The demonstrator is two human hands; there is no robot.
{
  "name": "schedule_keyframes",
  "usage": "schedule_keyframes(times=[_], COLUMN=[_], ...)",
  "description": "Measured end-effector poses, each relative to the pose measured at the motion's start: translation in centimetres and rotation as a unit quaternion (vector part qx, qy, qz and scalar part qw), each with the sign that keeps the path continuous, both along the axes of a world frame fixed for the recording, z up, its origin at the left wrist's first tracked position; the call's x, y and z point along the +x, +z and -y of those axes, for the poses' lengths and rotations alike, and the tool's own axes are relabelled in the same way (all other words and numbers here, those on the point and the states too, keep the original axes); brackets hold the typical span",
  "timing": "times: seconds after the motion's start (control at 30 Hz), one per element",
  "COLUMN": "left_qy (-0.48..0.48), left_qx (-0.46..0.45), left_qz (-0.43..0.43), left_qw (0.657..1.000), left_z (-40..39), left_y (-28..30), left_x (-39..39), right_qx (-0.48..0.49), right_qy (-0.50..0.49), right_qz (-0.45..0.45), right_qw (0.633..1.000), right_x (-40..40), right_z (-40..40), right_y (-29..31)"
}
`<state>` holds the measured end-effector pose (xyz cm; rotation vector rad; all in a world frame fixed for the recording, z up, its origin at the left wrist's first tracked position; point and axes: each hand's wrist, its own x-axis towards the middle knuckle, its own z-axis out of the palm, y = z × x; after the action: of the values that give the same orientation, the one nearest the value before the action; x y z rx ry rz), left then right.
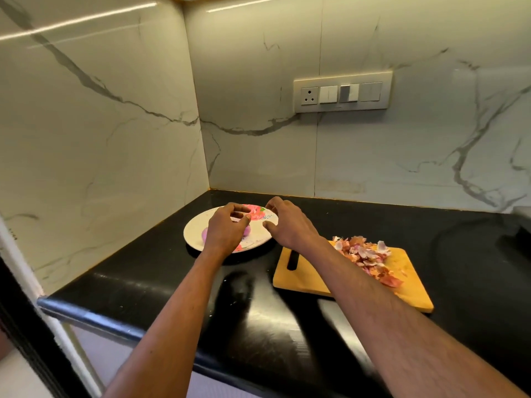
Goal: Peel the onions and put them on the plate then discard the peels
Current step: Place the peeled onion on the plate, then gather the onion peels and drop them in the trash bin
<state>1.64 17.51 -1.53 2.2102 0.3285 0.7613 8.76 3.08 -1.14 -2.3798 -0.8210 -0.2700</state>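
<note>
A white plate (193, 235) with a pink flower print sits in the back left corner of the black counter. Purple peeled onion (204, 234) shows on the plate at both sides of my left hand (227, 229). That hand hovers over the plate with its fingers curled, and its palm hides whether it holds an onion. My right hand (287, 222) is at the plate's right rim, fingers loosely spread and holding nothing. A heap of onion peels (365, 257) lies on the wooden cutting board (304, 280) to the right.
A black knife handle (293, 259) lies on the board's left side, partly under my right forearm. Marble walls close the corner behind and left of the plate. The counter's front edge (86, 314) runs below my arms. A switch panel (342, 91) is on the back wall.
</note>
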Motion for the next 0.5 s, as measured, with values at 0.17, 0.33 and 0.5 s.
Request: schedule_keyframes(times=[0.17, 0.33, 0.5], left_qy=[-0.017, -0.034, -0.081], left_qx=[0.011, 0.006, 0.002], left_qz=[0.003, 0.002, -0.004], left_qw=[1.0, 0.999, 0.997], left_z=[2.0, 4.0, 6.7], left_y=[0.3, 0.7, 0.5], left_x=[1.0, 1.9, 2.6], right_qx=[0.008, 0.029, 0.047], right_qy=[-0.016, -0.031, -0.029], right_qz=[0.006, 0.0, -0.011], right_qw=[1.0, 0.999, 0.998], right_x=[0.2, 0.4, 0.0], right_z=[2.7, 5.1, 7.7], right_y=[0.3, 0.8, 1.1])
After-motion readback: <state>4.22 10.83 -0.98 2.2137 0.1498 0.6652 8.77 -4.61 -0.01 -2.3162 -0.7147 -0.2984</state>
